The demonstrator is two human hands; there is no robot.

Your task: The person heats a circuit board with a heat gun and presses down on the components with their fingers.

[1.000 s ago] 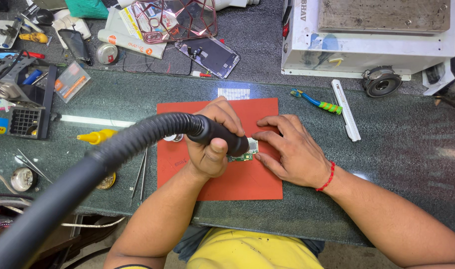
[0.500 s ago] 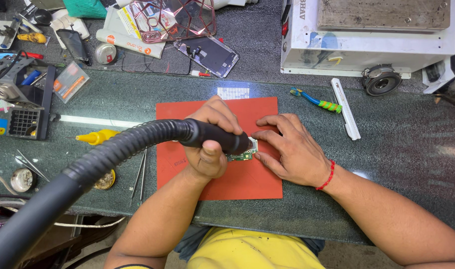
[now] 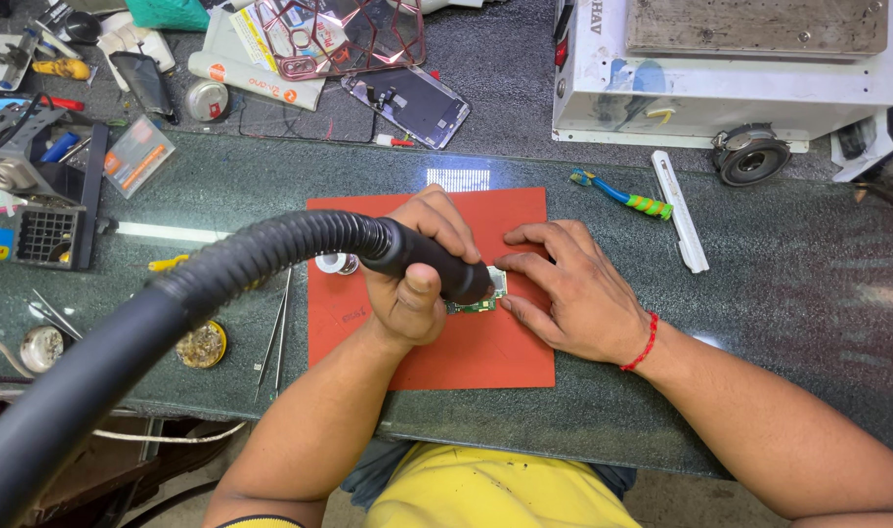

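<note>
Head view: left hand (image 3: pixel 412 284) is closed in a fist around the black nozzle (image 3: pixel 432 266) of a ribbed hose (image 3: pixel 221 284), tip aimed down at a small green board (image 3: pixel 485 295). The board lies near the middle of the red mat (image 3: pixel 446 347) on the surface (image 3: pixel 779 284). Right hand (image 3: pixel 573 288) lies flat and open on the mat, fingertips (image 3: pixel 510 305) touching the board's right edge and grasping nothing. Tweezers (image 3: pixel 275 328) lie just left of the mat. A toothbrush (image 3: pixel 622 196) lies far right of the mat.
</note>
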